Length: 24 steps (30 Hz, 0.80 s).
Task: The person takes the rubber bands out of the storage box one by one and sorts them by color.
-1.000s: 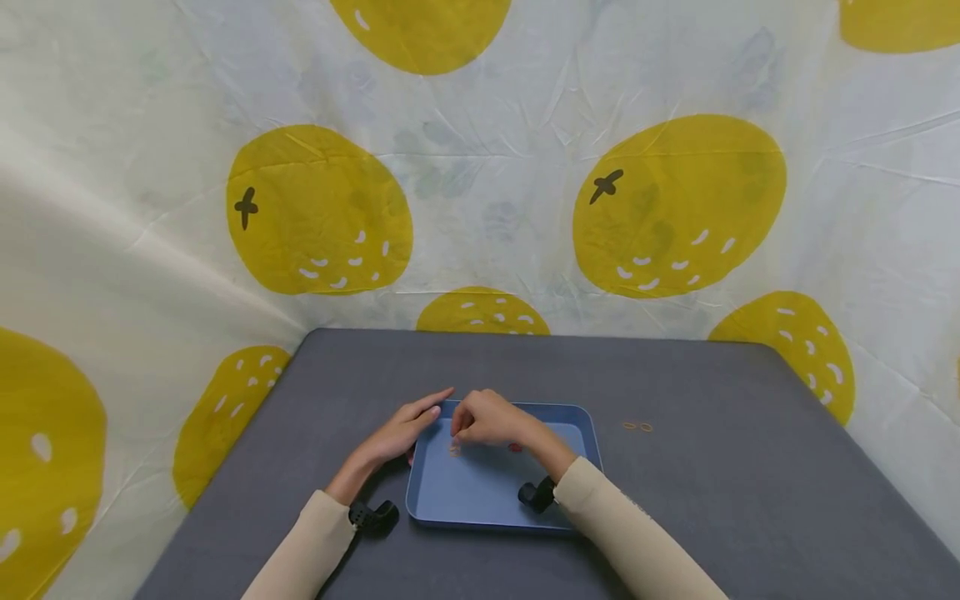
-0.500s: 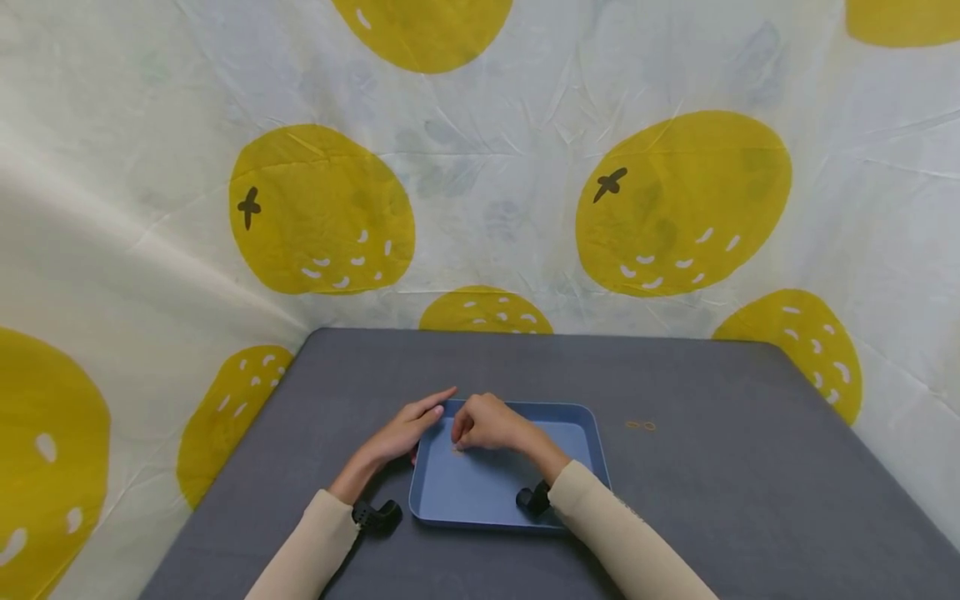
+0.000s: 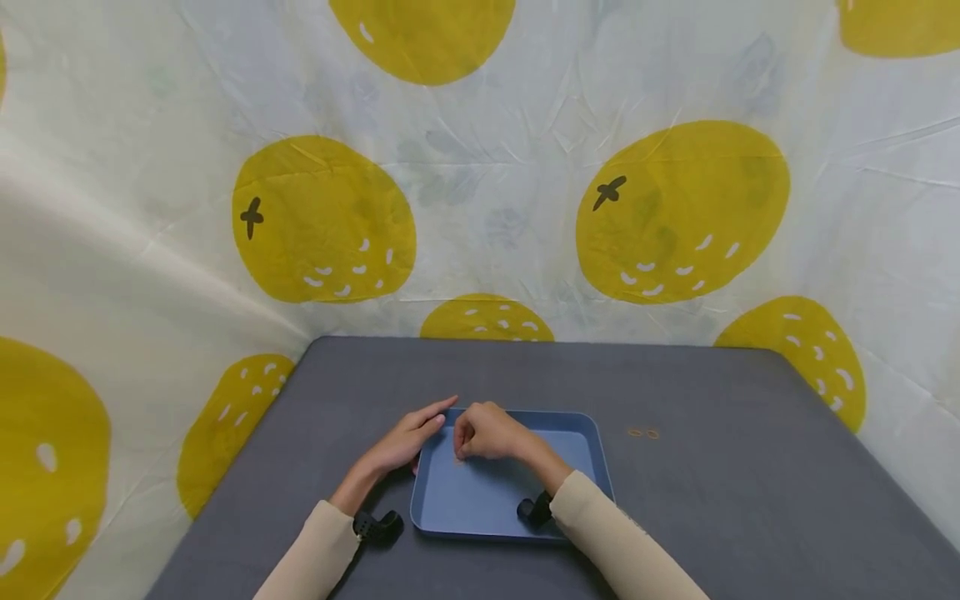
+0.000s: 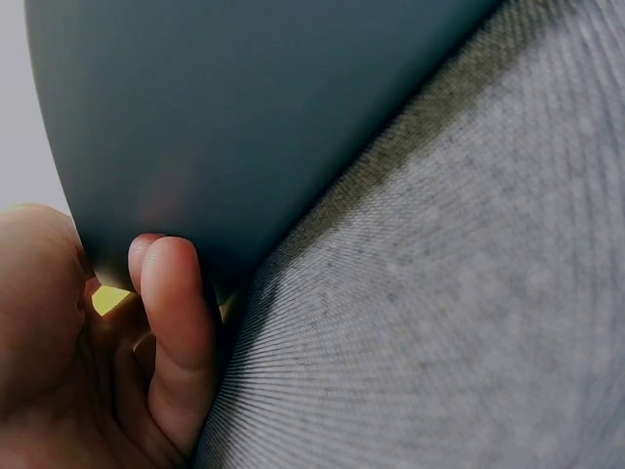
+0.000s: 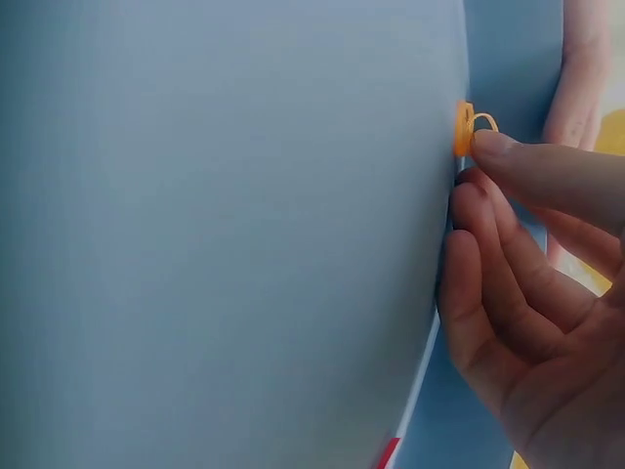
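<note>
A shallow blue tray (image 3: 472, 504) lies on the table. My left hand (image 3: 405, 439) grips its far left corner, the thumb over the rim and the index finger stretched along the outside. In the left wrist view, bent fingers (image 4: 178, 303) press against the tray's outer wall. Low over the tray's left part, my right hand (image 3: 489, 432) pinches a thin orange loop, like a rubber band (image 5: 484, 119), between thumb and index finger. Right at those fingertips, a flat orange piece (image 5: 463, 129) shows on the tray floor. The other right fingers are curled.
Two thin orange rings (image 3: 643, 433) lie on the grey table (image 3: 720, 500), to the right of the tray. A small red thing (image 5: 389, 453) shows at the lower edge of the right wrist view, in the tray. Behind the table hangs a fruit-patterned cloth (image 3: 495, 217).
My right hand has lowered slightly, its fingertips now closer over the orange piece. The red thing seen earlier beside the right wrist is now hidden in the head view. My left hand keeps its place.
</note>
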Tool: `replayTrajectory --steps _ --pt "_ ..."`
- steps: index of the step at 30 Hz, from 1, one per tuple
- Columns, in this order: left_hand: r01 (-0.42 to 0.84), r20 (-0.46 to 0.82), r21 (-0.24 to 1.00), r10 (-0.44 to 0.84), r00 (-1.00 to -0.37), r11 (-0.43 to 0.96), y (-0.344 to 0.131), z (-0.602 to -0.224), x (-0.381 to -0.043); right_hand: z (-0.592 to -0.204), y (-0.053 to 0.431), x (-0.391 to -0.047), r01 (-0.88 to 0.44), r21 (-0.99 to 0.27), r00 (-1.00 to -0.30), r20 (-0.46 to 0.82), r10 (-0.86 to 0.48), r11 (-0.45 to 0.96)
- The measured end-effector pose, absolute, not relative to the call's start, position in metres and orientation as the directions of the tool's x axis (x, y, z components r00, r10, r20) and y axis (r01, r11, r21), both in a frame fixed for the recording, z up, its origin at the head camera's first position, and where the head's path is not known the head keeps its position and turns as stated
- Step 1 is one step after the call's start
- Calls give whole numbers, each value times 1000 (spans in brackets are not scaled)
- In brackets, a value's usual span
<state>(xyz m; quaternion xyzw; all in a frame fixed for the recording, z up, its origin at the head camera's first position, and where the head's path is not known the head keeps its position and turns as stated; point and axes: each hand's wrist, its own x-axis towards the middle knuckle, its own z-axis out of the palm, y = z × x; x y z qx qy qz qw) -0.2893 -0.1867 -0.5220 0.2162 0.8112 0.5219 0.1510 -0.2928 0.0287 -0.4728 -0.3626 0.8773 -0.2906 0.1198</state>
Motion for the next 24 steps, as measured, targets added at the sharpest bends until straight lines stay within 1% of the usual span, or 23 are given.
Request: replayTrajectory --steps 8,14,24 --pt "187 -13 921 508 -861 340 -186 -524 -288 -474 29 -294 -562 -605 -719 19 -695 564" --pt "177 -22 919 491 -871 354 -185 -523 -290 -465 33 -293 -545 -634 -728 32 -685 549" --pt "183 -20 914 491 -871 363 -185 -520 -286 -453 41 -295 -553 -626 -730 46 -681 550"
